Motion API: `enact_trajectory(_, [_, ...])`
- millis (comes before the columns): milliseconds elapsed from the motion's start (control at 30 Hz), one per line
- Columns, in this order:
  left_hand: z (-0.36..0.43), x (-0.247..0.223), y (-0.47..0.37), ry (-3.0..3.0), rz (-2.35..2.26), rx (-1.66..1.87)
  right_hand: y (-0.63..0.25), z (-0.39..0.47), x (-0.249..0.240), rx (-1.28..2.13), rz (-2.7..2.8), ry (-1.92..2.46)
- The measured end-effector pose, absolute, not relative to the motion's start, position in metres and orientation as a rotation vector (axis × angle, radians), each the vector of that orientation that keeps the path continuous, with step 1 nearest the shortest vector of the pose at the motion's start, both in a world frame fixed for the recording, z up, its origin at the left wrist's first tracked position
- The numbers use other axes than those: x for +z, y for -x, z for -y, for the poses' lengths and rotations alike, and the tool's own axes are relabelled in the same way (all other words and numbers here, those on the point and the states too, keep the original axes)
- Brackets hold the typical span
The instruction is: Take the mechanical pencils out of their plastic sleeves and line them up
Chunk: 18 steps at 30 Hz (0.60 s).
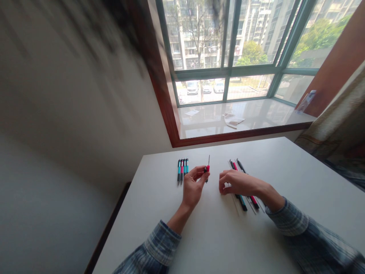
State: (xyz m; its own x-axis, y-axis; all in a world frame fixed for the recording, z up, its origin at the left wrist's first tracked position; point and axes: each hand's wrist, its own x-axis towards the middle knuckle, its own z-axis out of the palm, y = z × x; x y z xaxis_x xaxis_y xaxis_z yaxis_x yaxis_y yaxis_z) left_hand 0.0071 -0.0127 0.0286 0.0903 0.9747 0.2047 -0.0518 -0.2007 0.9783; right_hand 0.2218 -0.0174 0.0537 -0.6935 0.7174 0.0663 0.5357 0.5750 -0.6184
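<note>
My left hand is raised over the table, thumb and fingers pinched on a pink-and-black pen part with a thin refill or rod pointing up from it. To its left lie several assembled click pens side by side, with turquoise or pink barrels and black grips. My right hand is closed, fingertips down near the tabletop, at the left of some loose pen parts. Whatever its fingers may hold is hidden. Partly under that hand are black-and-turquoise and black-and-pink pen barrels, along with thin refills.
The white table meets the wall and a wooden-framed window ledge. Paper scraps and a clear bottle are on the ledge. A curtain hangs at the right. A dark blur covers the upper left.
</note>
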Motion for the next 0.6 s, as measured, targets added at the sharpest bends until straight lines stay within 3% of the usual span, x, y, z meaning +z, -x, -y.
enact_trajectory(267, [0.014,0.018,-0.005,-1.489,-1.100,1.219,-0.227,0.006,0.050,0.579,1.985,1.190])
enact_trajectory(600, [0.019,0.014,0.001,-1.656,-1.159,1.140,-0.228,0.002,0.049,1.014,1.394,1.022])
